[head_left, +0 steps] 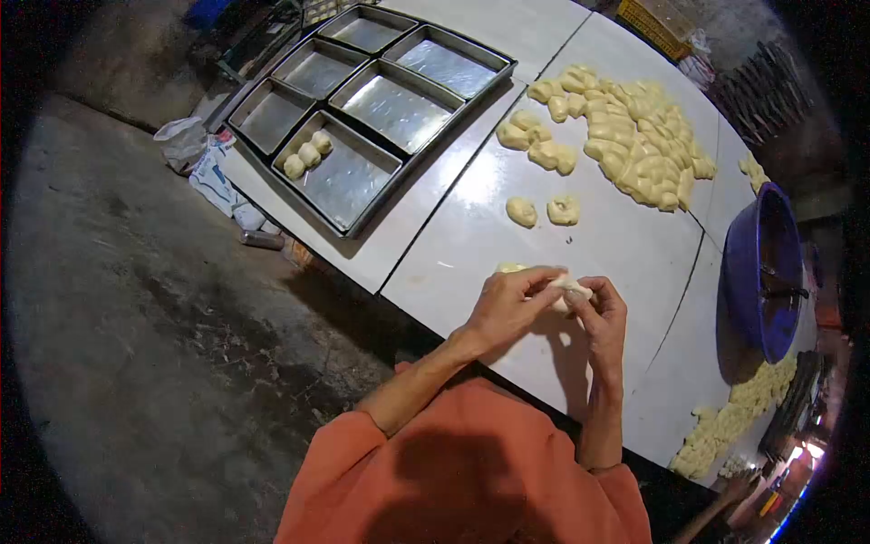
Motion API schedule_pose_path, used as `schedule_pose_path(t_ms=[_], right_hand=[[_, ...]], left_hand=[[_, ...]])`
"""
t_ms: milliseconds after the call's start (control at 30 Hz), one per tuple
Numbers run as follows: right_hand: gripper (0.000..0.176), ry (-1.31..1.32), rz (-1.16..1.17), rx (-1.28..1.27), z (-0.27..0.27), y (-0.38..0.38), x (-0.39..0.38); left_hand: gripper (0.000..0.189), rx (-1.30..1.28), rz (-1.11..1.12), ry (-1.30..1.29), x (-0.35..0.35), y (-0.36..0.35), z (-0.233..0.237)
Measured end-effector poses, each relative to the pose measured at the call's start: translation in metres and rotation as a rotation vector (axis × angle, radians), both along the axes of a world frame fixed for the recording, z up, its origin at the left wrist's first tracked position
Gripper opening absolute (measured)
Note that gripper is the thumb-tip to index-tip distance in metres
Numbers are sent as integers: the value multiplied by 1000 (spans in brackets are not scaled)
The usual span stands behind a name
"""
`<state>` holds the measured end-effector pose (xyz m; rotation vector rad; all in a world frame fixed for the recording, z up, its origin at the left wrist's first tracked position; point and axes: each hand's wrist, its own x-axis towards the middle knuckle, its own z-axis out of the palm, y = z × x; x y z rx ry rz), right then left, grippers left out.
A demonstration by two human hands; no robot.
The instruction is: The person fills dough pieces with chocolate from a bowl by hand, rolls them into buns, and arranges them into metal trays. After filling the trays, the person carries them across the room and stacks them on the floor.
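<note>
Between the fingertips of both hands is a small piece of pale dough [569, 285], held above the tabletop. My left hand [521, 301] pinches it from the left, and my right hand [600, 313] grips its other side. Another bit of dough [509, 267] shows partly behind my left fingers. Farther up the table lie two loose dough pieces [542, 212]. Beyond them spreads a large mass of dough pieces [639, 136]. At the upper left, a row of three dough balls [308, 155] sits along one side of a metal baking pan [349, 189].
Several joined metal pans [399, 104] stand at the table's left. A purple basin [748, 272] with dark contents is on the right, near more dough [734, 417]. Another person's arm [725, 503] reaches in at the lower right. A yellow crate [652, 27] is beyond the table.
</note>
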<state>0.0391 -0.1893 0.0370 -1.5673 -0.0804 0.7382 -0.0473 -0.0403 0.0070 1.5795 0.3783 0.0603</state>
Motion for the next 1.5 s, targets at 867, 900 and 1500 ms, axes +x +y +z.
schedule_pose_path(t_ms=[867,900,1500], right_hand=[[40,-86,-302,699,30,-136,106],[39,-214,-442,570,48,-147,125],[52,-560,354,-790,-31,-303,408]], left_hand=[[85,-411,-266,-78,85,-111,8],[73,-312,-279,-71,84,-101,15],[39,-78,-71,235,86,-64,26]])
